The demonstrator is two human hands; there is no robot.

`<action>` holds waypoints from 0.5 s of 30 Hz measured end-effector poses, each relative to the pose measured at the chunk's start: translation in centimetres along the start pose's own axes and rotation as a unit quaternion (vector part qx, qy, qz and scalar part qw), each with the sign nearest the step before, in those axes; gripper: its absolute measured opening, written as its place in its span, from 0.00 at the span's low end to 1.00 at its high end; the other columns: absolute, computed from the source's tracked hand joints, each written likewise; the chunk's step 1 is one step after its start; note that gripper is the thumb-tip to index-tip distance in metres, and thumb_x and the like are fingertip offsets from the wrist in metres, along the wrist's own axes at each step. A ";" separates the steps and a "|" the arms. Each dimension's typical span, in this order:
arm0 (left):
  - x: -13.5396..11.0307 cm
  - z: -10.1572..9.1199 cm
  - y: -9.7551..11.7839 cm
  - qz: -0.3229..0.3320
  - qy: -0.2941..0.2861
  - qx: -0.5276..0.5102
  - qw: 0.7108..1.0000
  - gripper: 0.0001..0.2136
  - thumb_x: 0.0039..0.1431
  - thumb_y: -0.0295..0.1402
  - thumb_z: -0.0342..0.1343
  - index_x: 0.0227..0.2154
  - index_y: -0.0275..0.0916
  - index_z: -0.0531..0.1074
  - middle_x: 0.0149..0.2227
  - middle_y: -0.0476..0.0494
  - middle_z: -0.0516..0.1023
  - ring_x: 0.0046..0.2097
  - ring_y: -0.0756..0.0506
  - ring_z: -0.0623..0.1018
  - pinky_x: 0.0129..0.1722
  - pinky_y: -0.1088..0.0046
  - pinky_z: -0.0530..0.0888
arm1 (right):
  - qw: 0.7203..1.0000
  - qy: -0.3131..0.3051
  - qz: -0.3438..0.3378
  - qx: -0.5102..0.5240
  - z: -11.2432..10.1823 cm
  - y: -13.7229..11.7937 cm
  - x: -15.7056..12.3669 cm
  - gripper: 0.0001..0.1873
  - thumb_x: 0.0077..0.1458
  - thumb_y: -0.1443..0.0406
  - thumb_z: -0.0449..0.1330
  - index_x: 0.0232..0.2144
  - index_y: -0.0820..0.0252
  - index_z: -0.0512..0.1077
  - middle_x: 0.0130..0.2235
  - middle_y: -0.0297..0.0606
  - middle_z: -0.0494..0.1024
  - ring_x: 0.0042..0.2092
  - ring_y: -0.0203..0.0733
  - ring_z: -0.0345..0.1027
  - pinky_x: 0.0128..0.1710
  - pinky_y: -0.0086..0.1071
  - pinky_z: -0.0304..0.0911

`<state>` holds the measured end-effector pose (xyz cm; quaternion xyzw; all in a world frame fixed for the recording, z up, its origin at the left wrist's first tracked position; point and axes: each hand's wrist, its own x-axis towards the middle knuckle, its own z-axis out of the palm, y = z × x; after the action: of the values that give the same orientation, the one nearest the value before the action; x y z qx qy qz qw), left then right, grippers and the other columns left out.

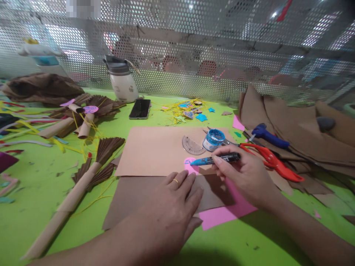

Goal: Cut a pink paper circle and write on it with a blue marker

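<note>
My right hand grips a blue marker pen, its tip resting on a small pink paper circle. My left hand lies flat with fingers stretched out, pressing down on a dark brown paper sheet just below the pink circle; a ring shows on one finger. A pink sheet sticks out from under the brown one. A lighter brown card lies behind them on the green table.
A clear protractor, a blue-lidded round pot, red scissors and a blue glue gun lie to the right. A phone and white jug stand behind. Paper-roll crafts lie left, brown sheets right.
</note>
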<state>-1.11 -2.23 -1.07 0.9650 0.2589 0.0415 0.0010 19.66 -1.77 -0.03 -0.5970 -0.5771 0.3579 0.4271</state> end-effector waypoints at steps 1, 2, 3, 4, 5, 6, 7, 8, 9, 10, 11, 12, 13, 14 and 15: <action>0.0 0.0 0.0 0.001 0.001 0.002 1.000 0.20 0.69 0.41 0.44 0.53 0.31 0.69 0.59 0.25 0.69 0.61 0.30 0.69 0.59 0.51 0.65 | 1.000 -0.002 0.002 0.003 0.0 0.0 0.0 0.12 0.58 0.56 0.61 0.37 0.59 0.72 0.24 0.32 0.71 0.23 0.36 0.67 0.18 0.27 0.67; 0.0 0.1 0.0 0.002 0.001 0.004 1.000 0.20 0.69 0.41 0.44 0.53 0.31 0.69 0.59 0.26 0.69 0.60 0.30 0.69 0.59 0.51 0.65 | 1.000 -0.004 0.004 0.005 0.0 0.0 0.0 0.12 0.58 0.56 0.61 0.37 0.59 0.72 0.24 0.32 0.71 0.23 0.36 0.67 0.18 0.27 0.67; 0.0 0.1 0.0 0.002 0.003 0.005 1.000 0.21 0.69 0.41 0.44 0.53 0.31 0.69 0.59 0.26 0.69 0.60 0.30 0.69 0.59 0.51 0.65 | 1.000 -0.007 0.005 0.007 0.0 0.0 0.0 0.12 0.58 0.56 0.61 0.37 0.59 0.72 0.24 0.32 0.71 0.23 0.36 0.67 0.19 0.28 0.68; 0.0 0.1 0.0 0.002 0.005 0.006 1.000 0.21 0.69 0.41 0.44 0.54 0.31 0.69 0.59 0.25 0.69 0.60 0.30 0.69 0.58 0.51 0.66 | 1.000 -0.009 0.004 0.008 0.0 0.0 0.0 0.12 0.58 0.56 0.61 0.37 0.59 0.72 0.24 0.32 0.71 0.23 0.36 0.66 0.19 0.28 0.68; 0.0 0.1 0.0 0.002 0.008 0.006 1.000 0.21 0.69 0.41 0.43 0.54 0.31 0.69 0.59 0.25 0.69 0.60 0.30 0.69 0.58 0.51 0.65 | 1.000 -0.010 0.001 0.005 0.0 0.0 0.1 0.12 0.58 0.56 0.61 0.37 0.59 0.71 0.24 0.32 0.71 0.23 0.36 0.66 0.20 0.28 0.68; 0.0 0.1 0.0 0.001 0.011 0.005 1.000 0.21 0.69 0.41 0.44 0.53 0.31 0.69 0.59 0.25 0.69 0.60 0.30 0.69 0.58 0.51 0.65 | 1.000 -0.011 -0.004 0.001 0.0 0.1 0.1 0.12 0.59 0.56 0.61 0.36 0.59 0.72 0.24 0.32 0.71 0.23 0.36 0.66 0.20 0.28 0.68; 0.0 0.1 0.0 0.000 0.013 0.003 1.000 0.20 0.69 0.41 0.44 0.53 0.31 0.69 0.59 0.25 0.70 0.60 0.30 0.69 0.58 0.51 0.65 | 1.000 -0.009 -0.009 -0.005 0.0 0.1 0.1 0.12 0.59 0.56 0.60 0.36 0.59 0.72 0.24 0.31 0.71 0.23 0.35 0.66 0.20 0.28 0.68; 0.0 0.1 0.1 -0.001 0.016 0.003 1.000 0.20 0.69 0.41 0.44 0.53 0.31 0.70 0.59 0.25 0.70 0.60 0.30 0.69 0.58 0.51 0.65 | 1.000 -0.009 -0.013 -0.010 -0.1 0.2 0.1 0.12 0.59 0.56 0.60 0.36 0.59 0.72 0.24 0.31 0.71 0.23 0.35 0.66 0.20 0.28 0.68; 0.0 0.1 0.1 -0.001 0.016 0.003 1.000 0.20 0.69 0.41 0.44 0.53 0.31 0.70 0.59 0.25 0.70 0.60 0.30 0.69 0.58 0.51 0.64 | 1.000 -0.009 -0.016 -0.014 -0.1 0.2 0.2 0.11 0.59 0.57 0.60 0.36 0.59 0.72 0.24 0.31 0.71 0.22 0.35 0.67 0.20 0.28 0.68; 0.0 0.1 0.1 -0.001 0.015 0.006 1.000 0.20 0.69 0.41 0.44 0.53 0.31 0.70 0.58 0.26 0.70 0.60 0.31 0.69 0.58 0.52 0.65 | 1.000 -0.010 -0.019 -0.017 -0.2 0.2 0.2 0.11 0.59 0.57 0.60 0.36 0.59 0.72 0.24 0.31 0.71 0.22 0.35 0.67 0.20 0.28 0.68; 0.0 0.1 0.1 0.000 0.014 0.010 1.000 0.20 0.69 0.41 0.44 0.53 0.31 0.69 0.58 0.26 0.70 0.60 0.31 0.69 0.58 0.52 0.65 | 1.000 -0.013 -0.020 -0.020 -0.2 0.2 0.2 0.11 0.59 0.57 0.60 0.36 0.59 0.72 0.24 0.32 0.72 0.22 0.35 0.67 0.20 0.28 0.68; 0.0 0.1 0.1 0.002 0.013 0.015 1.000 0.21 0.69 0.41 0.44 0.53 0.31 0.69 0.58 0.26 0.70 0.59 0.31 0.69 0.57 0.52 0.66 | 1.000 -0.015 -0.019 -0.020 -0.2 0.2 0.1 0.11 0.59 0.57 0.60 0.36 0.59 0.72 0.24 0.32 0.72 0.22 0.35 0.67 0.20 0.28 0.68; 0.0 0.1 0.1 0.005 0.013 0.020 1.000 0.21 0.69 0.41 0.44 0.54 0.31 0.69 0.58 0.26 0.71 0.59 0.31 0.70 0.57 0.53 0.66 | 1.000 -0.016 -0.016 -0.019 -0.3 0.1 0.1 0.11 0.59 0.57 0.60 0.36 0.60 0.72 0.23 0.32 0.72 0.22 0.36 0.67 0.19 0.28 0.67; 0.0 0.1 0.1 0.006 0.014 0.024 1.000 0.21 0.69 0.42 0.44 0.54 0.31 0.69 0.58 0.26 0.71 0.59 0.31 0.70 0.57 0.53 0.66 | 1.000 -0.015 -0.012 -0.016 -0.3 0.0 0.1 0.11 0.59 0.57 0.60 0.36 0.59 0.72 0.23 0.31 0.72 0.22 0.36 0.67 0.18 0.28 0.67; 0.0 0.2 0.1 0.007 0.014 0.026 1.000 0.21 0.69 0.41 0.44 0.53 0.31 0.69 0.58 0.26 0.71 0.59 0.31 0.70 0.57 0.53 0.66 | 1.000 -0.009 -0.009 -0.013 -0.2 0.0 0.1 0.11 0.59 0.57 0.60 0.36 0.59 0.72 0.23 0.31 0.72 0.22 0.36 0.67 0.18 0.27 0.66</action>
<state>-1.03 -2.33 -1.23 0.9659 0.2529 0.0483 -0.0280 19.87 -1.71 0.11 -0.5940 -0.5906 0.3523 0.4174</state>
